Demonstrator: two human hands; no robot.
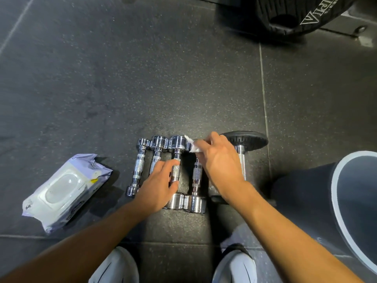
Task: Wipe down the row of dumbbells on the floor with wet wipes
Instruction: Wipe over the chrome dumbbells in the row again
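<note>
- Head view: the row of dumbbells [175, 144] is seen on the dark rubber floor [122, 78] straight ahead of the person. It is set side by side from left to right, and every handle runs away from the body.
- The left hand [157, 186] is laid over the near half of the second bar. Its forefinger and thumb are curled loosely against the knurled handle of the third dumbbell [175, 173], as if to steady it.
- The right hand [218, 160] is reached further out. A crumpled white wet wipe [192, 146] is pinched in its fingers and pressed on the far head of the fourth dumbbell [196, 176]. That head is hidden under wipe and fingers.
- The near chrome heads of the third and fourth bars are left uncovered, close to the wrists.
- The fifth dumbbell [247, 140], black-ended and larger, is found just right of the right hand, partly covered by that hand and forearm. The right hand is plainly the nearer one to it.
- A stroke drawn back along the handle toward the body is judged the likely next move, since the long axis is lined up with the forearm.
- The pack of wipes [65, 190] is lying well apart to the left, lid closed.
- A dark bin [334, 201] is standing at the right, and white shoes [236, 266] are seen below.
</note>
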